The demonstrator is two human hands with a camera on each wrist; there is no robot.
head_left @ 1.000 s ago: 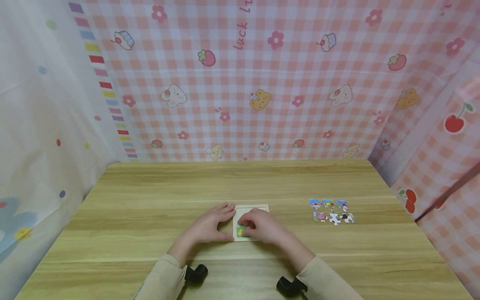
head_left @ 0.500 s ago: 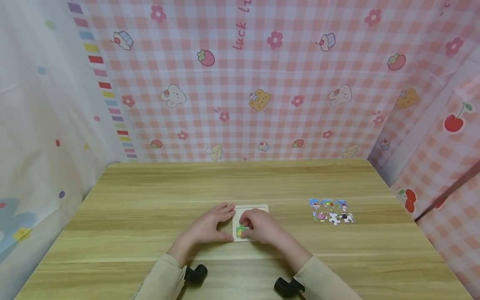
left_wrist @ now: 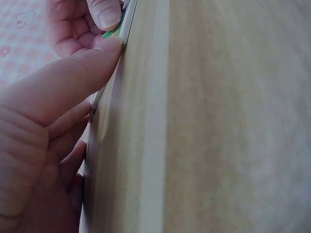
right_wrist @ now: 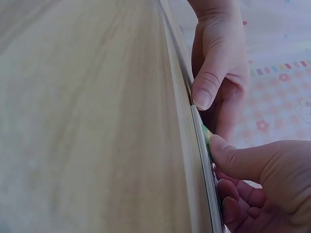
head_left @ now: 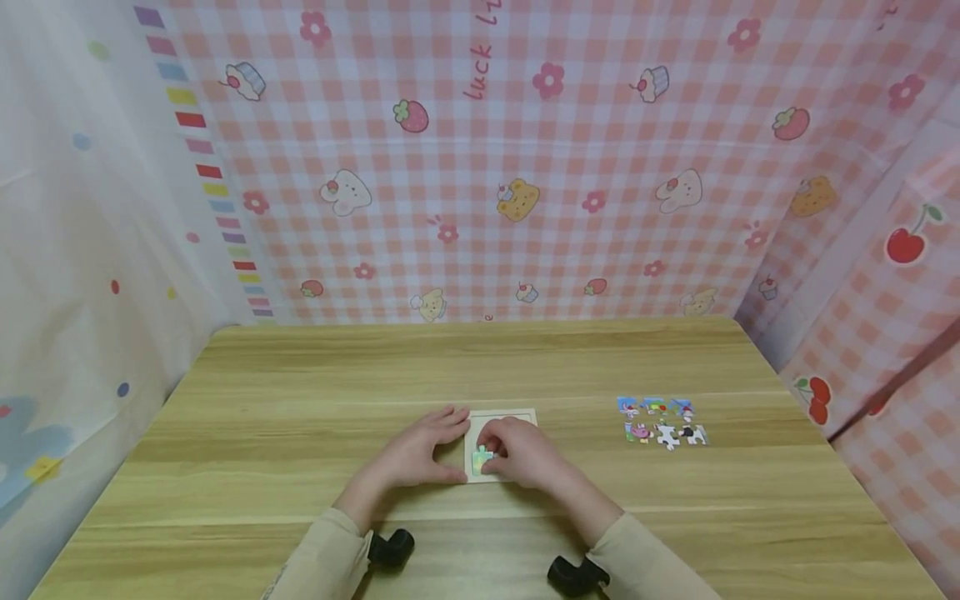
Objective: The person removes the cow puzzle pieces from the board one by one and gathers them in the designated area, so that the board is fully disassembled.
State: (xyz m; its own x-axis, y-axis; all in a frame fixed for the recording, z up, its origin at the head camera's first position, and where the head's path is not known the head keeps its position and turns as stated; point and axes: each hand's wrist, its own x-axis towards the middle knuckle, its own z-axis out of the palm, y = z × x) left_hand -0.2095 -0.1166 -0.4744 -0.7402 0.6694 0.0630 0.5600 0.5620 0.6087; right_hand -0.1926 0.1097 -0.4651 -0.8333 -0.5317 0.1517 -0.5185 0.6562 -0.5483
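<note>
A small pale wooden puzzle tray (head_left: 471, 433) lies on the table between the two hands. My left hand (head_left: 420, 450) rests along its left side, fingers by the far corner and thumb at the near corner. Over the tray, my right hand (head_left: 528, 454) pinches a green and yellow puzzle piece (head_left: 481, 460) at the near left corner of the recess. The piece looks slightly tilted, its surface catching the light. From the right wrist view, the right thumb (right_wrist: 226, 155) is against the green piece (right_wrist: 207, 134); most of the tray's inside is hidden by the right hand.
Several loose puzzle pieces (head_left: 663, 422) lie in two rows on the wooden table (head_left: 300, 375), to the right of the tray. A pink checked cloth (head_left: 480, 167) hangs behind the table, with more cloth at both sides.
The green piece has shifted a little and tilted, now looking paler with its knob showing. My right hand has moved very slightly; the left hand stays where it was.
</note>
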